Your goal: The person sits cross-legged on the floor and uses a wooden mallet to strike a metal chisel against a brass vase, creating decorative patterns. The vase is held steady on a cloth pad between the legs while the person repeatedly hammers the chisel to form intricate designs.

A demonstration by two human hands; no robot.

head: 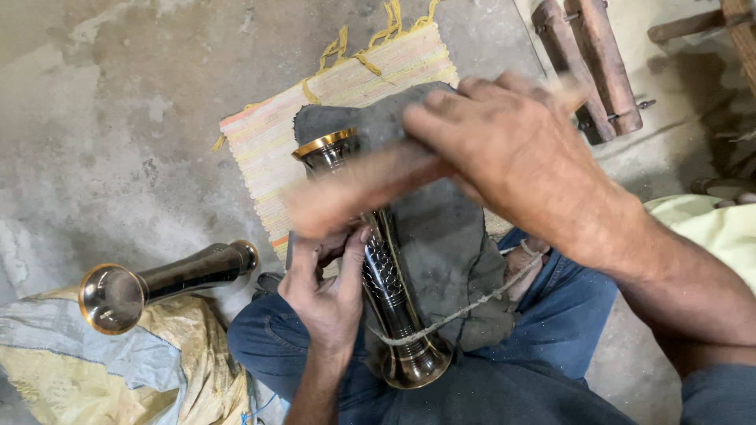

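The right hand (512, 149) is closed around a wooden stick (370, 185), blurred with motion, which crosses just above the upper part of a tall metal vase (382, 267). The left hand (327, 287) sits against the vase's left side about midway down, fingers curled and thumb pressed to the metal — whether it fully grips the body or only steadies it cannot be told.

The vase lies lengthwise over the person's lap, its flared foot nearest the camera and its gold-rimmed mouth pointing away. It is dark, polished metal with brass-coloured bands and a patch of scale-like engraving on the stem. Under the vase is a dull grey cloth (441, 236), soft and rumpled, and a rough cord (472, 303) runs round the vase's lower neck and off to the right across the blue jeans (551, 315).

Beyond the vase's mouth lies a striped woven mat (268, 149) with yellow fringe on bare concrete. Left of the vase, a second vase (165, 279) — same dark sheen and gold rim — rests on its side on a crumpled sack (134, 370).
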